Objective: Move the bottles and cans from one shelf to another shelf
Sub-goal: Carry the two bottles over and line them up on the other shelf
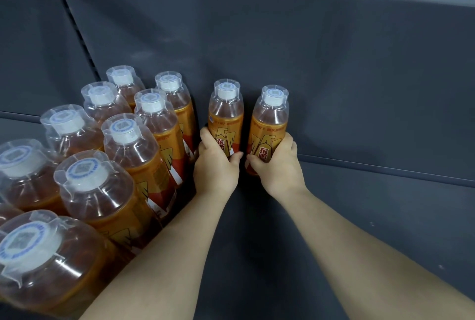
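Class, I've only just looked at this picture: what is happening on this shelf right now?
A person is stocking a dark grey shelf with orange drink bottles. The left hand grips one bottle and the right hand grips another, both upright near the back panel. A block of matching bottles already stands in rows to the left; the shelf to the right is bare.

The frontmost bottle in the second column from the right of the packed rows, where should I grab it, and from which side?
Take that bottle by its shoulder, just under the clear overcap, coming from above and the front. It stands upright with neighbours tight on its left, right and behind, so the label is mostly boxed in. Both hands are busy: the left hand and right hand each hold a bottle.
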